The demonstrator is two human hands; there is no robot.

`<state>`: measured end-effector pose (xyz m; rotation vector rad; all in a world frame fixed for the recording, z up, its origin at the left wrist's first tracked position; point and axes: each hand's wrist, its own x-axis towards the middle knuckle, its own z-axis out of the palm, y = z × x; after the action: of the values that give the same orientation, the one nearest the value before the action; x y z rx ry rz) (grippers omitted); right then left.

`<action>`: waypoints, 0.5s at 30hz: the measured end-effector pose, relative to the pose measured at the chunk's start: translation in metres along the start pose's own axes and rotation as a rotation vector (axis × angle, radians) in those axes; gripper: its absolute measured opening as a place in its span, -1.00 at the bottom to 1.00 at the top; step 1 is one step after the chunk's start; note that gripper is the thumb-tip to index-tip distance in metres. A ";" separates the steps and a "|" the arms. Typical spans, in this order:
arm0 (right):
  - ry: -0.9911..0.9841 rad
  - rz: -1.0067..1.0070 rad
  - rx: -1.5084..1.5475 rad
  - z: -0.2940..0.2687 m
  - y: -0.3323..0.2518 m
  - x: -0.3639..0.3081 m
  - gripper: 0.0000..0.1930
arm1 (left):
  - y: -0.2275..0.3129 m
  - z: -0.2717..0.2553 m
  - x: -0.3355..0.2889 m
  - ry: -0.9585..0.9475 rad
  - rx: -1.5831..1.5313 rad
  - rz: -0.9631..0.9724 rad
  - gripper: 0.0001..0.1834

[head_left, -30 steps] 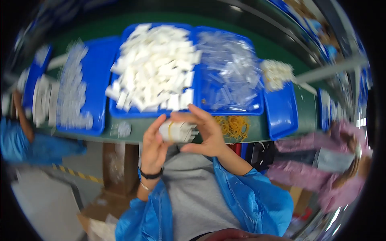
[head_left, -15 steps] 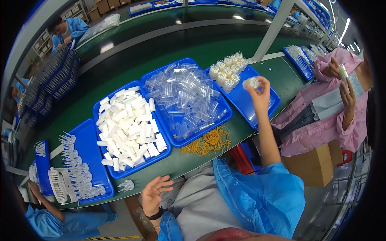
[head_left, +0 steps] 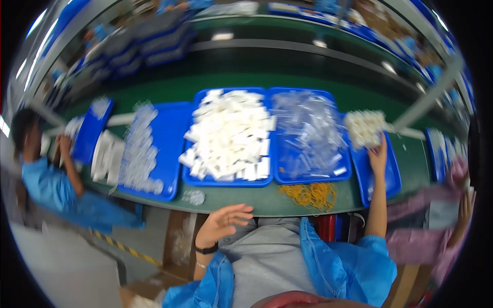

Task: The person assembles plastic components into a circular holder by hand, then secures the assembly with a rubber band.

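Note:
My right hand (head_left: 378, 156) reaches to the near right corner of a cluster of round white parts (head_left: 363, 127) in the right-hand blue tray (head_left: 393, 172). Its fingers are closed around one round part at the cluster's edge; blur hides the details. Over my lap, my left hand (head_left: 223, 226) hangs empty with its fingers apart, short of the table edge. On the table near it lies a clear round piece with prongs (head_left: 195, 197).
Blue trays hold white blocks (head_left: 231, 133), clear plastic pieces (head_left: 310, 133) and clear pronged pieces (head_left: 138, 154). Yellow rubber bands (head_left: 310, 196) lie at the table's front edge. Co-workers sit at left, in blue (head_left: 49, 182), and right, in pink (head_left: 416, 241). A metal post (head_left: 429, 95) stands at right.
The view has swung to the right and blurred. My right hand has carried the round part from over the tray's bare area to the cluster. My left hand stays open.

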<state>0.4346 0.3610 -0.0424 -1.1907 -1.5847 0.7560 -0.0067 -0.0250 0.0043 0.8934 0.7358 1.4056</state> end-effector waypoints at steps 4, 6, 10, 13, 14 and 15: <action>-0.097 0.002 0.022 -0.029 0.038 0.014 -0.36 | 0.019 -0.011 -0.007 0.037 0.086 0.051 -0.34; -0.154 0.017 -0.013 -0.032 0.043 0.023 -0.39 | 0.028 -0.019 -0.013 0.102 0.102 0.123 -0.35; 0.020 0.022 -0.122 -0.035 0.037 0.023 -0.35 | 0.037 -0.034 -0.036 0.560 0.233 0.305 -0.44; 0.254 -0.031 -0.160 0.006 -0.056 -0.014 -0.34 | 0.035 -0.044 -0.040 1.037 0.489 0.462 -0.37; 0.307 -0.111 -0.125 0.019 -0.081 -0.027 -0.39 | 0.030 -0.045 -0.042 1.044 0.481 0.450 -0.37; 0.361 -0.191 -0.084 0.034 -0.104 -0.037 -0.44 | 0.026 -0.046 -0.043 1.090 0.671 0.378 -0.33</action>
<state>0.3694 0.2944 0.0255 -1.1423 -1.4118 0.3314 -0.0615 -0.0650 0.0003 0.7215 2.0262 2.0265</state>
